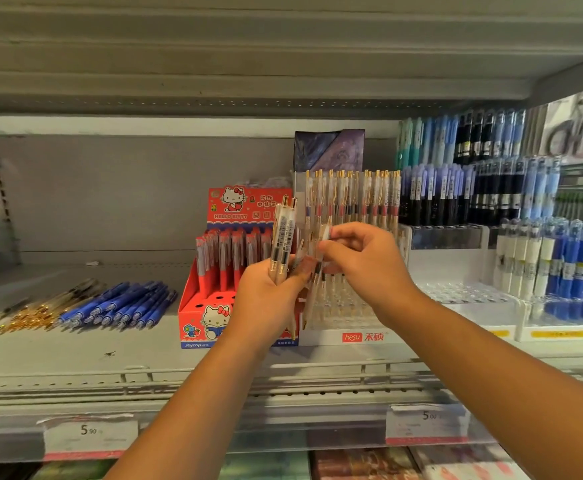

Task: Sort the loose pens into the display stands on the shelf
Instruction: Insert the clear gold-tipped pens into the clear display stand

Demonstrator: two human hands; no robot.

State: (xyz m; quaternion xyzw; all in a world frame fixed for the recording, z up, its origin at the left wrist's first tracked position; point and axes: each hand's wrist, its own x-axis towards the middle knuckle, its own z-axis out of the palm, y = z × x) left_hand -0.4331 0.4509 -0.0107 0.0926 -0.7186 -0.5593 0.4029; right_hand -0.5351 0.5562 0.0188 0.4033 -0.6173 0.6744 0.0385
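Observation:
My left hand point(269, 299) grips a bunch of clear gold-tipped pens point(283, 237), held upright in front of the shelf. My right hand point(362, 261) pinches one clear pen point(321, 251) out of that bunch. Right behind both hands stands the clear display stand point(348, 336) with a white "hesu" front, its back row filled with matching gold-clip pens point(352, 195). Loose blue pens point(120, 306) and loose clear gold pens point(33, 313) lie in a pile on the shelf point(75, 348) at the left.
A red Hello Kitty box point(210, 306) with red pens stands left of the clear stand. Tiered stands of blue, black and teal pens point(490, 188) fill the right side. The upper shelf point(248, 64) hangs low overhead. Price tags point(89, 436) line the shelf's front rail.

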